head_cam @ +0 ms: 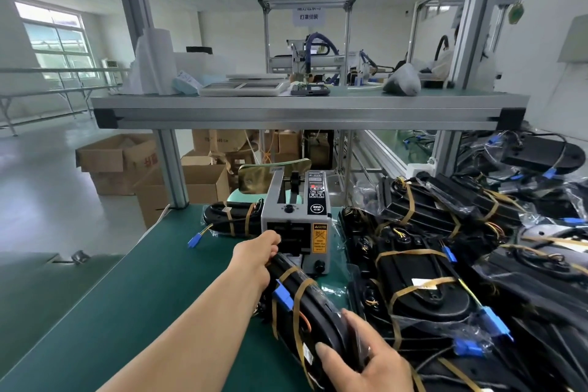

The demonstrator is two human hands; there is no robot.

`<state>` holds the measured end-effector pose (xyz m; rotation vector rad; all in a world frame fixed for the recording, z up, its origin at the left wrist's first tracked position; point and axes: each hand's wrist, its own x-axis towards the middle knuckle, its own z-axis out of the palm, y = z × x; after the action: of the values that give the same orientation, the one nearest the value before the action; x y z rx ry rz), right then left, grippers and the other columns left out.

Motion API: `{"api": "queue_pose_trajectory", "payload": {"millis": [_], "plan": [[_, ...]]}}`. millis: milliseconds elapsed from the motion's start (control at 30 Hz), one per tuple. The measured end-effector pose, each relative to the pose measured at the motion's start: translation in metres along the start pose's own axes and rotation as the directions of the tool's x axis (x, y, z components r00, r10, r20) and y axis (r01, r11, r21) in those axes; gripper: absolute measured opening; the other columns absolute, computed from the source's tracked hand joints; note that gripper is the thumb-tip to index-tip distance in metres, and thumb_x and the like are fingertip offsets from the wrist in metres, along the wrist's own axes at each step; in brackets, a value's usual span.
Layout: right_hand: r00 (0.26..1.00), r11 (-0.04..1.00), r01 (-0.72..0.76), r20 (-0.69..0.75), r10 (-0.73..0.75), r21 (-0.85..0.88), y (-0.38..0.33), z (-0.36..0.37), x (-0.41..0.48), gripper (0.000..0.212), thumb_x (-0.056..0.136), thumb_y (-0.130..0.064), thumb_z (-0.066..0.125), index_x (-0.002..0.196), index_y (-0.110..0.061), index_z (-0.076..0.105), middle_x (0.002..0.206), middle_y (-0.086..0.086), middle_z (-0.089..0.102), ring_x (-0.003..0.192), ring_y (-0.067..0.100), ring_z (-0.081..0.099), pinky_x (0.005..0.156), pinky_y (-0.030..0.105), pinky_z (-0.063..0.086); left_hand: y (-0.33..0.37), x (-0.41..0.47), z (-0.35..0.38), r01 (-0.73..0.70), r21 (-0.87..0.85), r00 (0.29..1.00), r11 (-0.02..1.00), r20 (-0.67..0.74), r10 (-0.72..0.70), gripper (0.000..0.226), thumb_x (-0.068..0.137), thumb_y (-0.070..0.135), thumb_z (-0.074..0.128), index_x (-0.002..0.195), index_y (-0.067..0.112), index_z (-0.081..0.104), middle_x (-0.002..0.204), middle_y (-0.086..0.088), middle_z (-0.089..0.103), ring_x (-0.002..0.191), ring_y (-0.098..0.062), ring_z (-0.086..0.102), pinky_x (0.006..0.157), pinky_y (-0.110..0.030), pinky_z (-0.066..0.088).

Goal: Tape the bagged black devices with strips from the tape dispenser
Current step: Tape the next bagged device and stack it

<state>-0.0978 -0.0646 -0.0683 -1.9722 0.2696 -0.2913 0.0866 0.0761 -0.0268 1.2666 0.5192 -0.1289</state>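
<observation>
1. Bagged black devices [445, 248] lie heaped on the right side of the bench. Most of those I can see carry tan tape bands, so I judge that much of the batch is done. At the far right edge I cannot tell taped from untaped.
2. Green bench mat [152, 289] holds everything, and the working spot is the patch in front of me.
3. Tape dispenser [296, 219] stands upright on the mat. The heap is on its right and one taped device [232, 219] lies just beside it on its left.
4. Device in hand [321, 325] lies slanted. Its far end is at the dispenser's mouth and its near end points toward me. It is bagged and already has several tan bands around its middle, near the blue connector [283, 294]. I reckon this piece needs one more strip, or is close to finished.
5. Right hand [366, 360] grips the near end of that device, with the thumb over the top and the fingers wrapped round the edge.
6. Left hand [254, 256] reaches to the dispenser's outlet, right at the device's far end. Its fingers are curled away from me, so I cannot tell whether they pinch a fresh strip, hold the device or hold nothing.
7. Fresh strip: I can make out none at the outlet, because the hand covers it.
</observation>
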Motion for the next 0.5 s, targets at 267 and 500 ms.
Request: {"api": "queue_pose_trajectory", "payload": {"millis": [267, 500], "plan": [[0.999, 0.999, -0.004, -0.039, 0.006, 0.045, 0.000, 0.003, -0.002, 0.066, 0.064, -0.032, 0.090, 0.126, -0.033, 0.067, 0.109, -0.017, 0.073, 0.103, -0.001, 0.065, 0.100, 0.014, 0.045, 0.010, -0.011, -0.019, -0.174, 0.039, 0.969, 0.984, 0.185, 0.164, 0.019, 0.087, 0.009, 0.067, 0.070, 0.015, 0.059, 0.056, 0.003, 0.053, 0.042, -0.005, 0.043, 0.040, -0.017, 0.036], [0.998, 0.996, -0.042, -0.039, 0.046, 0.079, -0.003, 0.003, -0.005, 0.066, 0.065, -0.024, 0.091, 0.126, -0.029, 0.068, 0.108, -0.012, 0.073, 0.101, 0.003, 0.066, 0.102, 0.019, 0.046, 0.006, -0.006, -0.008, -0.063, 0.252, 0.996, 0.966, 0.076, 0.045, 0.023, 0.093, 0.017, 0.066, 0.070, 0.010, 0.067, 0.062, 0.000, 0.048, 0.055, -0.013, 0.040, 0.054, -0.024, 0.040]]}}
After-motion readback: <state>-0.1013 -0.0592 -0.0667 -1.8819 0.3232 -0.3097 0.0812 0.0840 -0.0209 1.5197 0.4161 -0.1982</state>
